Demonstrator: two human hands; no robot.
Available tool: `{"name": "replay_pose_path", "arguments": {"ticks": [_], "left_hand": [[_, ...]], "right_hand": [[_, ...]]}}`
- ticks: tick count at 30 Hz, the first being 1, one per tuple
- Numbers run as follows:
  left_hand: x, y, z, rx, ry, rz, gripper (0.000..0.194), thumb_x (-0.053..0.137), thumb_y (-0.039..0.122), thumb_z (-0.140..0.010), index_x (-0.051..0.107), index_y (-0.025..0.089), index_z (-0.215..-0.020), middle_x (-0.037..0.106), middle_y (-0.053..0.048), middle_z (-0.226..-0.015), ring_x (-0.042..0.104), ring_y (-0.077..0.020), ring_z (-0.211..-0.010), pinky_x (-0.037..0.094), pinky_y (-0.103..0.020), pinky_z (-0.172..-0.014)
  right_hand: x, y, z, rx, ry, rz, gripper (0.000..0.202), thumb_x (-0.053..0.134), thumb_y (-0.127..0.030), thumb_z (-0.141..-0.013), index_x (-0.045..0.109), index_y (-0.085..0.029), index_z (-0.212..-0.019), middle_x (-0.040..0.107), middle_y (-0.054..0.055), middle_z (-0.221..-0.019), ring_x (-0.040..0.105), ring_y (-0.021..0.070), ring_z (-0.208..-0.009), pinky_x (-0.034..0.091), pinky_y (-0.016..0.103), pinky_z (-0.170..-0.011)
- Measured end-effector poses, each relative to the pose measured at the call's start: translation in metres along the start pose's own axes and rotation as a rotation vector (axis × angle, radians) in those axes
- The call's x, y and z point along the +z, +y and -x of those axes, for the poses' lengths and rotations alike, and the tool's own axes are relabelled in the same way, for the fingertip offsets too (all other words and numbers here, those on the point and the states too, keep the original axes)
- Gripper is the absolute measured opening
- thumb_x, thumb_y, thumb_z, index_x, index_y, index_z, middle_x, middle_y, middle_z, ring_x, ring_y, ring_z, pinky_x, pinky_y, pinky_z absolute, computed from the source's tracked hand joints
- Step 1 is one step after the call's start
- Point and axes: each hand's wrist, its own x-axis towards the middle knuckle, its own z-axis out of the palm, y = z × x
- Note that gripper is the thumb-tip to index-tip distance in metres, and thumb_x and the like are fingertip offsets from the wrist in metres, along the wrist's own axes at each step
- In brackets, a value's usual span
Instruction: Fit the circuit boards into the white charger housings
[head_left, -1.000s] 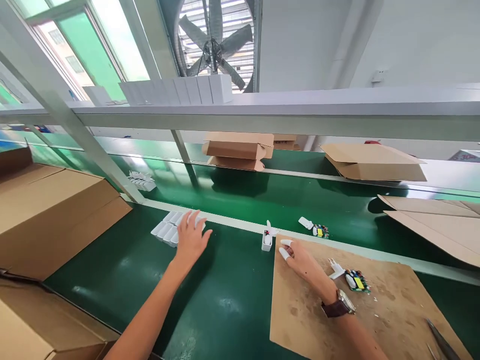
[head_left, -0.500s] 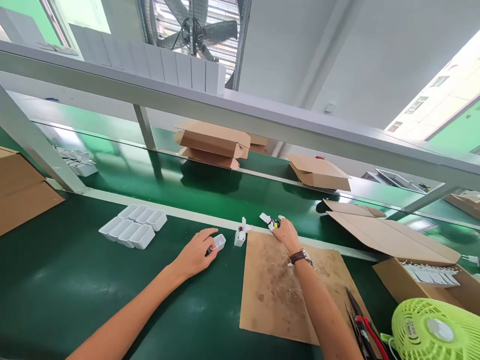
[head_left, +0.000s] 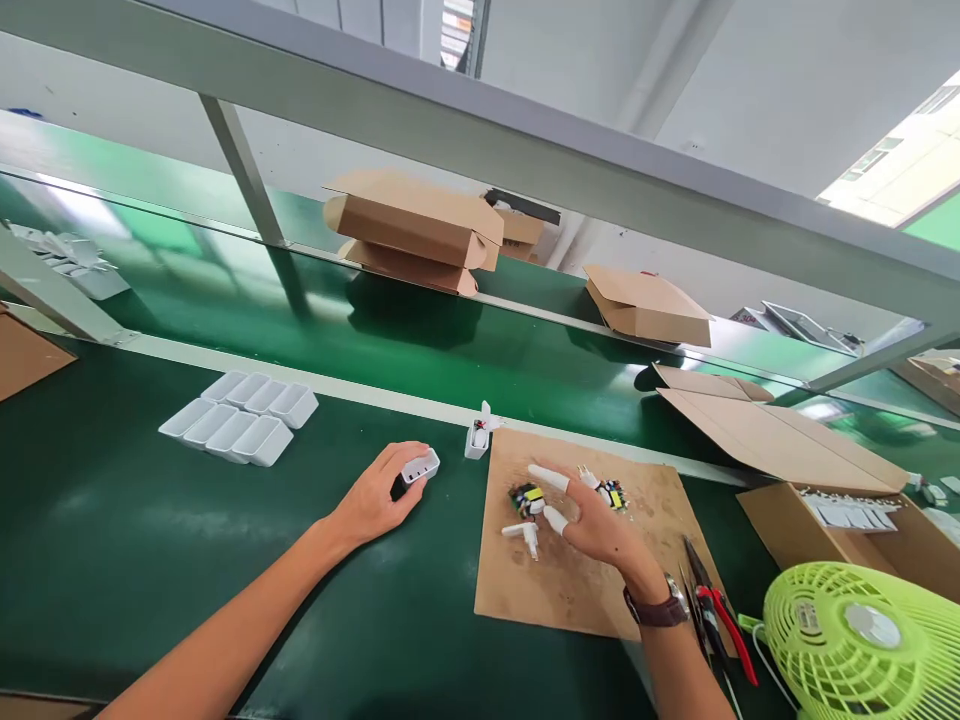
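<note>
In my left hand [head_left: 379,497] is a small white plastic housing [head_left: 421,467], open side up with dark slots in its floor, gripped between thumb and fingers over the green table. My right hand [head_left: 596,515], with white covers on thumb and forefinger, hovers over a brown cardboard sheet [head_left: 559,600], its fingers apart. Just left of its fingertips lies a circuit board [head_left: 527,499] with a yellow part, beside a white plug piece [head_left: 525,535]. Behind the hand rests another circuit board [head_left: 613,494] with a white plug. Between my hands stands a filled white housing [head_left: 476,440].
Several white housings [head_left: 255,440] stand in rows at left. Red-handled pliers [head_left: 720,610] and a green fan [head_left: 862,640] sit at right, near an open carton [head_left: 787,525] of white parts. A metal rail [head_left: 360,390] borders the table's back; cardboard boxes [head_left: 420,220] lie beyond.
My right hand has come back from the rail to above the cardboard and opened. Circuit boards now show on the sheet. My left hand keeps the housing. The view has tilted down.
</note>
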Motion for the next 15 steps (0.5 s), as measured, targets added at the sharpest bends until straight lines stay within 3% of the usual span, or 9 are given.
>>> {"name": "replay_pose_path", "arguments": {"ticks": [2, 4, 6, 8, 11, 15], "left_hand": [[0.000, 0.003, 0.002, -0.026, -0.050, 0.012, 0.039, 0.058, 0.024, -0.099, 0.053, 0.023, -0.138, 0.068, -0.010, -0.128, 0.068, -0.0229, -0.118, 0.060, -0.039, -0.102], [-0.001, 0.004, 0.005, -0.058, -0.118, 0.032, 0.048, 0.064, 0.031, -0.097, 0.050, 0.024, -0.143, 0.066, -0.011, -0.132, 0.066, -0.0252, -0.121, 0.060, -0.042, -0.102], [-0.002, 0.004, 0.008, -0.100, -0.188, 0.069, 0.059, 0.071, 0.039, -0.094, 0.047, 0.027, -0.146, 0.063, -0.011, -0.138, 0.069, -0.0255, -0.115, 0.063, -0.042, -0.096], [-0.002, 0.003, 0.011, -0.138, -0.242, 0.116, 0.067, 0.074, 0.042, -0.091, 0.043, 0.029, -0.150, 0.059, -0.012, -0.143, 0.071, -0.0233, -0.106, 0.065, -0.040, -0.089], [0.000, 0.001, 0.014, -0.166, -0.276, 0.162, 0.071, 0.075, 0.042, -0.091, 0.040, 0.032, -0.152, 0.055, -0.012, -0.148, 0.072, -0.0234, -0.106, 0.066, -0.040, -0.087], [0.002, 0.000, 0.014, -0.204, -0.279, 0.187, 0.069, 0.076, 0.038, -0.090, 0.042, 0.032, -0.150, 0.057, -0.011, -0.146, 0.072, -0.0234, -0.106, 0.065, -0.041, -0.089]], "right_hand": [[0.000, -0.005, 0.006, 0.010, 0.054, 0.094, 0.057, 0.050, -0.021, -0.093, 0.055, -0.029, -0.148, 0.061, 0.008, -0.148, 0.057, 0.0269, -0.139, 0.049, 0.049, -0.115], [0.002, -0.009, 0.009, 0.115, 0.087, 0.212, 0.048, 0.050, -0.028, -0.098, 0.057, -0.026, -0.145, 0.067, 0.012, -0.136, 0.064, 0.0289, -0.127, 0.054, 0.048, -0.107], [0.008, -0.014, 0.011, 0.197, 0.025, 0.292, 0.042, 0.056, -0.038, -0.099, 0.061, -0.023, -0.138, 0.074, 0.011, -0.114, 0.072, 0.0296, -0.106, 0.059, 0.045, -0.093], [0.019, -0.019, 0.013, 0.180, -0.058, 0.319, 0.043, 0.065, -0.043, -0.095, 0.063, -0.022, -0.133, 0.074, 0.010, -0.103, 0.072, 0.0290, -0.094, 0.059, 0.042, -0.085], [0.038, -0.025, 0.017, 0.067, -0.076, 0.353, 0.040, 0.071, -0.030, -0.088, 0.064, -0.019, -0.127, 0.072, 0.013, -0.110, 0.069, 0.0315, -0.100, 0.059, 0.045, -0.087], [0.054, -0.020, 0.024, -0.022, -0.016, 0.327, 0.047, 0.061, -0.013, -0.087, 0.059, -0.017, -0.133, 0.066, 0.016, -0.129, 0.064, 0.0337, -0.117, 0.058, 0.052, -0.097]]}}
